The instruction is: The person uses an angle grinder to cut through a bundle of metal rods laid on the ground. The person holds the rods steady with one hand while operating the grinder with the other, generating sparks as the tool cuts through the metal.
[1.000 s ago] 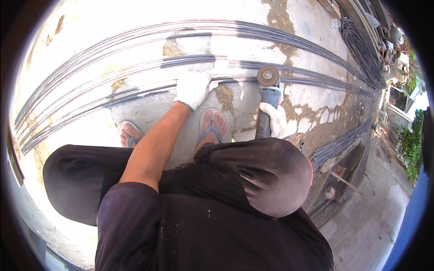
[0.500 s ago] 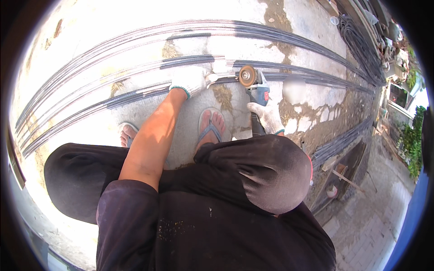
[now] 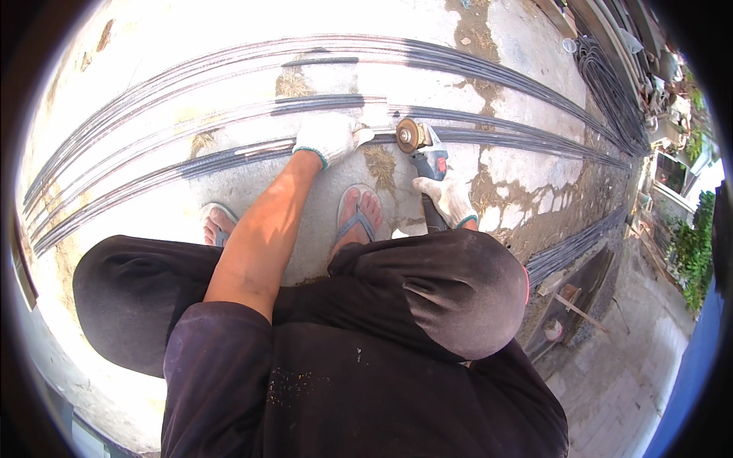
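My left hand point(image 3: 328, 139), in a white knitted glove, is closed around steel rods in the nearest bundle point(image 3: 229, 159) on the ground. Its thumb side points toward the grinder. In my right hand point(image 3: 448, 200), also gloved, is a blue-and-black angle grinder point(image 3: 432, 164), gripped by its body. The brown cutting disc point(image 3: 408, 135) is at the rods, just right of my left hand; whether it touches them I cannot tell. Both of my feet, in flip-flops, are just behind the rods, the right foot point(image 3: 357, 214) below the gap between my hands.
Farther bundles of long steel rods point(image 3: 489, 70) cross the concrete from left to right. Coiled dark rods point(image 3: 603, 84) lie at the far right. More rods point(image 3: 576, 248) and a trough-like container point(image 3: 569, 305) are right of my knee. Dry grass tufts point(image 3: 379, 164) dot the ground.
The grinder has shifted slightly left and down, and its disc has turned a little. My left hand stays on the rods, having moved only slightly in the picture.
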Available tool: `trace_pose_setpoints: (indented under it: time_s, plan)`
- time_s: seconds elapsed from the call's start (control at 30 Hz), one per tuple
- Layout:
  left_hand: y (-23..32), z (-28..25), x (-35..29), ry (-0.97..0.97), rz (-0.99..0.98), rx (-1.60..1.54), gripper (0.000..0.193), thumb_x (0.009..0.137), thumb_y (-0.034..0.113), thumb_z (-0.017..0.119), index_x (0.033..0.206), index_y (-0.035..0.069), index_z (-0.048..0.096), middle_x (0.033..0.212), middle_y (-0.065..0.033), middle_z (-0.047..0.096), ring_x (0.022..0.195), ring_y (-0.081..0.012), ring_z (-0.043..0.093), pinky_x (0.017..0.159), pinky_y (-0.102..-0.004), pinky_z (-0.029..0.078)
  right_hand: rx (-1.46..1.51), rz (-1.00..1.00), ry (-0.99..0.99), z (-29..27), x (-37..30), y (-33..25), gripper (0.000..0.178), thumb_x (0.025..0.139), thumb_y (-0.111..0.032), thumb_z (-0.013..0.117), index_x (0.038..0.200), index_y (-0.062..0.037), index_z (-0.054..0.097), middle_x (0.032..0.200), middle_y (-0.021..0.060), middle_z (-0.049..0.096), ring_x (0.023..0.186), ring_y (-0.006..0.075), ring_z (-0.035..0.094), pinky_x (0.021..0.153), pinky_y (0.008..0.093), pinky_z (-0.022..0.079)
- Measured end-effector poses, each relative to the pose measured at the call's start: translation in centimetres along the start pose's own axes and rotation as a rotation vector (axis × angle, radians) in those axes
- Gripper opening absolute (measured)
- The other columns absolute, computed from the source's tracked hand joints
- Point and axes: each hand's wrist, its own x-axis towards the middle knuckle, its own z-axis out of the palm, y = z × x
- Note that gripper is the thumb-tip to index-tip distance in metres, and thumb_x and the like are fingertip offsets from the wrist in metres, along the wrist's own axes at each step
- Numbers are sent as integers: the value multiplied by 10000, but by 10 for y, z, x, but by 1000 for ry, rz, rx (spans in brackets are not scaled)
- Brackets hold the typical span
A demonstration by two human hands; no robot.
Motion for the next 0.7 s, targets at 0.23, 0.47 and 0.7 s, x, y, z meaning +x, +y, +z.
trace_pose_setpoints:
  time_s: [0.23,0.47,0.7]
  plan:
    - [-9,10,4,33,24,5,694,1080,735,493,1089,131,834,1061,-185,814,1009,-412,775,882,-543,594,-43,26,-6,5,18,17,724,764,-469,898,1223,76,772,1109,261,790,1032,375,740,946,470,571]
    - [-11,14,7,23,35,7,664,1084,713,500,1104,131,817,1064,-187,812,1021,-418,772,900,-530,603,16,-72,31,12,32,38,640,797,-405,905,1199,68,749,1027,205,769,909,323,722,843,454,572]
    - [-17,20,8,45,31,1,649,1087,697,506,1095,125,811,1084,-189,811,1032,-425,768,910,-525,601,38,-109,53,13,22,24,479,820,-290,908,1115,38,722,819,110,716,657,215,695,623,400,575]
